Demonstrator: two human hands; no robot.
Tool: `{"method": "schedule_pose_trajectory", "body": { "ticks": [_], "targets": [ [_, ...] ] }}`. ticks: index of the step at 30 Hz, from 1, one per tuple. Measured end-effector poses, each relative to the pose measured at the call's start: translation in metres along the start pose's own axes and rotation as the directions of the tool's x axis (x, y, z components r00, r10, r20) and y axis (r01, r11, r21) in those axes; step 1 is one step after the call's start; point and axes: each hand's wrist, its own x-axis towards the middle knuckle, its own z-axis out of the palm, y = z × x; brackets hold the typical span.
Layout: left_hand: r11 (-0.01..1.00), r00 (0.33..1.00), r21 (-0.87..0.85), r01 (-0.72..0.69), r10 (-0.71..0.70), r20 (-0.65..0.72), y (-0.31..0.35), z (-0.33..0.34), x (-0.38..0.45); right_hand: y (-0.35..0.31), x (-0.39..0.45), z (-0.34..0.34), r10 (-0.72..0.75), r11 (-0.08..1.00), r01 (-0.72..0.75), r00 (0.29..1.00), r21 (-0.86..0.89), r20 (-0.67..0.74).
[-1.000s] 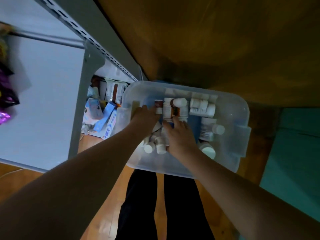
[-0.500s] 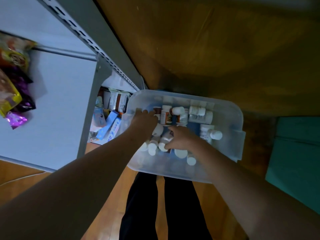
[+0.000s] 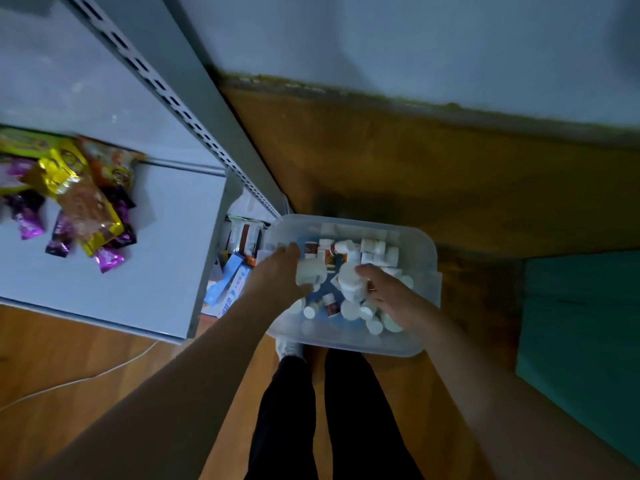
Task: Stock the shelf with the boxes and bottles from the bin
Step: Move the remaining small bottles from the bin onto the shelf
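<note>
— Hands?
— Left hand (image 3: pixel 280 271) curled round a white bottle (image 3: pixel 310 271); right hand (image 3: pixel 388 292) gripping several white bottles (image 3: pixel 351 282).

— Location?
— Both inside the clear bin (image 3: pixel 424 258) on the floor, beside the grey shelf (image 3: pixel 166 244), above loose bottles.

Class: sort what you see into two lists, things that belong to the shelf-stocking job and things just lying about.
Job: clear bin; white bottles; left hand and right hand, each gripping bottles; shelf; boxes below.

Lying about: snack packets; white cable; teal mat.
</note>
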Motion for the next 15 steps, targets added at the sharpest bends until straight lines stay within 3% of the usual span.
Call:
{"method": "schedule_pose_trajectory", "body": {
  "ticks": [2, 8, 11, 15],
  "targets": [
    [0.977, 0.996, -0.211, 0.036, -0.051, -0.069, 0.011, -0.02, -0.023, -0.014, -0.036, -0.003, -0.059, 0.968, 0.048, 0.998, 0.247, 0.037],
    [0.818, 0.938, -0.575, -0.02, -0.183, -0.293, 0.047, -0.085, -0.11, -0.061, -0.149, 0.001, -0.17, 0.833, 0.106, 0.983, 0.542, 0.069],
    [0.754, 0.908, -0.65, -0.09, -0.207, -0.365, 0.066, -0.116, -0.163, -0.086, -0.211, 0.01, -0.302, 0.779, 0.205, 0.951, 0.592, 0.067],
    [0.671, 0.882, -0.716, -0.195, -0.198, -0.427, 0.074, -0.157, -0.236, -0.109, -0.303, 0.034, -0.554, 0.737, 0.423, 0.825, 0.526, 0.113]
  ]
}}
